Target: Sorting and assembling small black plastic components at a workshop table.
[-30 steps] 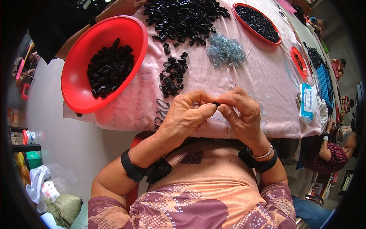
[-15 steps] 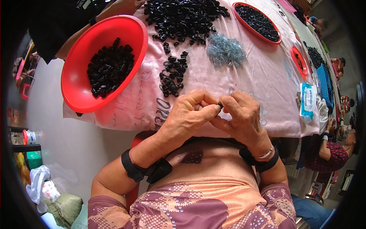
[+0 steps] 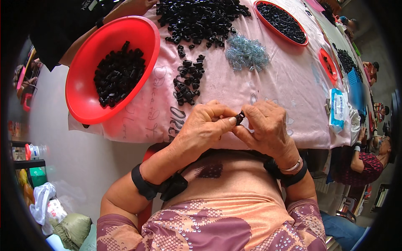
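Note:
A small black plastic part (image 3: 240,118) sits between my two hands, just over the table's near edge. My left hand (image 3: 206,125) pinches it between thumb and forefinger. My right hand (image 3: 264,127) has its fingers curled in at the part's other side; whether something small is between them is hidden. Beyond my left hand lies a loose cluster of black plastic parts (image 3: 188,81). Past the right hand is a heap of clear bluish springs (image 3: 247,53). A large pile of black parts (image 3: 201,21) covers the far part of the table.
On the left a red bowl (image 3: 79,96) holds black parts, close to a person's arm (image 3: 81,46). Far right stand a red tray (image 3: 307,39) of black pieces, a smaller red dish (image 3: 333,75), a wipes packet (image 3: 337,111) and a blue basket (image 3: 356,90). Pink cloth (image 3: 293,88) covers the table.
More of the black part shows between my fingers now, and it has turned slightly. My fingers have shifted a little around it; the piles stay as they were.

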The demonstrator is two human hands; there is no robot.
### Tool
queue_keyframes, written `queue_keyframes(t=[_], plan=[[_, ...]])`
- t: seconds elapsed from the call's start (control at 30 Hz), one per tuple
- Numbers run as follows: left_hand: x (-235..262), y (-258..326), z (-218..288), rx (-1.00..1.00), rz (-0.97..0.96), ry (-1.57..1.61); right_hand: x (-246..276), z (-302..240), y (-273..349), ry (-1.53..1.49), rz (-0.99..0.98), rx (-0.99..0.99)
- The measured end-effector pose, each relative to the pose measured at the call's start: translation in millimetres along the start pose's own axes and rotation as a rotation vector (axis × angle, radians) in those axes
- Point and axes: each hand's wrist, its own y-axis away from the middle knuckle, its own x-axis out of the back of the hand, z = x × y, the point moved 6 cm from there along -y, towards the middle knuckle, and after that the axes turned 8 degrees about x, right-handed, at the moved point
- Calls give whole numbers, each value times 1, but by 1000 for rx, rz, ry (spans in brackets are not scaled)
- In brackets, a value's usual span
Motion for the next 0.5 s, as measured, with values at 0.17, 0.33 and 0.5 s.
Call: queue_keyframes(t=[0.17, 0.33, 0.5], plan=[[0, -1, -2, 0, -17, -33, -6, -1, 3, -56, -2, 40], [-1, -1, -2, -10, -9, -60, -6, -1, 1, -81, 13, 31], [0, 0, -3, 11, 2, -6, -7, 2, 1, -74, 6, 25]])
